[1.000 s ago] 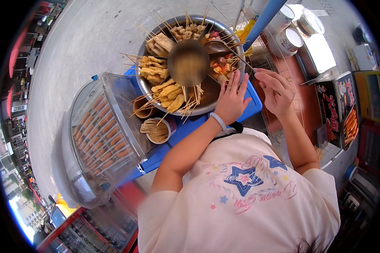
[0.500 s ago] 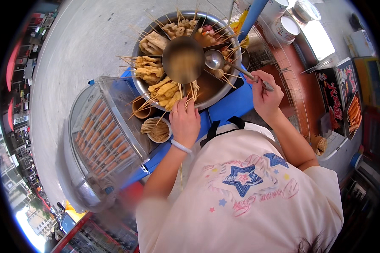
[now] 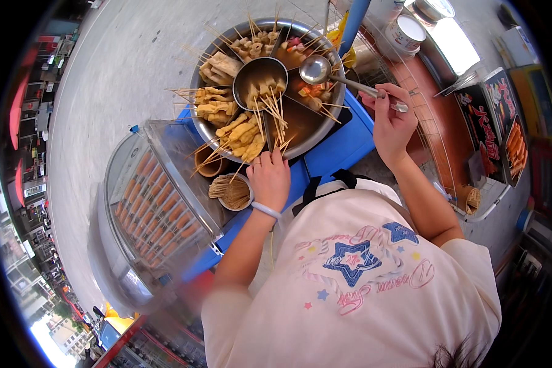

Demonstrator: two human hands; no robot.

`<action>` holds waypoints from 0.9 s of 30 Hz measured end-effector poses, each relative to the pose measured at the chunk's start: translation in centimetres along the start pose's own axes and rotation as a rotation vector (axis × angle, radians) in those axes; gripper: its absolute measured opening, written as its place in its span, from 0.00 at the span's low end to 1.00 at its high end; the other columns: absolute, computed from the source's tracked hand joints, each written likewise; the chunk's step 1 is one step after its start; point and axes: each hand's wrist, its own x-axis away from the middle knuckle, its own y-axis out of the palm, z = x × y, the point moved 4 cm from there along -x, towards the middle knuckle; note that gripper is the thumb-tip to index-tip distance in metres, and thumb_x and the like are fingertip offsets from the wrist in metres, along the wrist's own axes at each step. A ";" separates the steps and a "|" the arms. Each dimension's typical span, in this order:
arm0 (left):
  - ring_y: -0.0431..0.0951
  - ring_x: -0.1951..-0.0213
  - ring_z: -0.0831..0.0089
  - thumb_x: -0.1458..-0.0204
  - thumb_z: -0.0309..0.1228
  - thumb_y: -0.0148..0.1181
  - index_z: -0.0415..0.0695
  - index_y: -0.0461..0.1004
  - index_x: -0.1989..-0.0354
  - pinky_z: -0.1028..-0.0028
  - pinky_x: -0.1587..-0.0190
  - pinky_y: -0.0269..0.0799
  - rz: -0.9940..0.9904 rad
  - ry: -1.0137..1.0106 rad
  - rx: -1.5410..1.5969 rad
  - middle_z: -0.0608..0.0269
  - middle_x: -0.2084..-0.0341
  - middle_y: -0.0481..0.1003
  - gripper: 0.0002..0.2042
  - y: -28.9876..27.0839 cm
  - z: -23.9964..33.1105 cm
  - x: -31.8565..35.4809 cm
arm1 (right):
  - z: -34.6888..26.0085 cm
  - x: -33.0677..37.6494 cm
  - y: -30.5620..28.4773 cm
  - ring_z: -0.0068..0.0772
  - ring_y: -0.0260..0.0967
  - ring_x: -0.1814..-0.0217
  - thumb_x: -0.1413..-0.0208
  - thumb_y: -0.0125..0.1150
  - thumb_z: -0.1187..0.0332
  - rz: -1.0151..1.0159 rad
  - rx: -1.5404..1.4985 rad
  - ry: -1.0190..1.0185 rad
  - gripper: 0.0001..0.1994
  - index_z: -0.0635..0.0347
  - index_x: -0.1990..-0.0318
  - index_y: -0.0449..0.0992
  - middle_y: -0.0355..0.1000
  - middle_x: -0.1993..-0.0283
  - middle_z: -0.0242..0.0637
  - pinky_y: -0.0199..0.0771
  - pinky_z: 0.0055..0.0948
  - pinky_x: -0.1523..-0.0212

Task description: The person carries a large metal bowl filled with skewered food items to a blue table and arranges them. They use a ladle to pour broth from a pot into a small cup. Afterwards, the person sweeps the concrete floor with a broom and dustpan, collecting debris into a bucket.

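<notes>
The right hand (image 3: 391, 126) is closed around the handle of the ladle (image 3: 315, 70), bowl above the divided pot (image 3: 306, 145); the left hand (image 3: 270, 179), fingers bent, adjoins skewers (image 3: 277, 113), grip indeterminable.

Skewers (image 3: 245, 137) flank one open broth compartment (image 3: 303, 126).

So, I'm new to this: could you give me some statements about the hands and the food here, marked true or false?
1. The right hand holds a metal ladle. True.
2. Sausages lie in rows inside a clear case. True.
3. The left hand rests on the clear case. False: it is at the near edge of the round metal pot.
4. A wristband circles the right wrist. False: it is on the left wrist.
5. Skewered food sits in several compartments of the pot. True.
</notes>
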 end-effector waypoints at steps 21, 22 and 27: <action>0.76 0.54 0.59 0.53 0.22 0.62 0.40 0.75 0.61 0.66 0.51 0.72 0.299 0.246 0.513 0.57 0.60 0.76 0.10 2.0 -0.5 0.4 | -1.5 5.2 3.0 0.38 0.75 0.70 0.59 0.70 0.77 -0.414 0.354 -0.477 0.10 0.61 0.67 0.77 0.76 0.62 0.44 0.75 0.26 0.70; 0.76 0.55 0.60 0.52 0.22 0.61 0.40 0.75 0.61 0.67 0.51 0.72 0.308 0.249 0.501 0.56 0.60 0.76 0.09 2.1 -0.7 0.5 | -1.6 5.2 3.0 0.38 0.75 0.70 0.59 0.70 0.76 -0.414 0.359 -0.490 0.10 0.61 0.67 0.77 0.76 0.62 0.44 0.75 0.26 0.70; 0.76 0.55 0.60 0.51 0.21 0.59 0.38 0.76 0.63 0.67 0.51 0.72 0.326 0.270 0.414 0.56 0.61 0.77 0.06 1.8 -1.5 1.1 | -1.5 5.9 2.6 0.40 0.75 0.68 0.59 0.70 0.76 -0.437 0.382 -0.503 0.10 0.62 0.66 0.77 0.76 0.64 0.43 0.75 0.27 0.69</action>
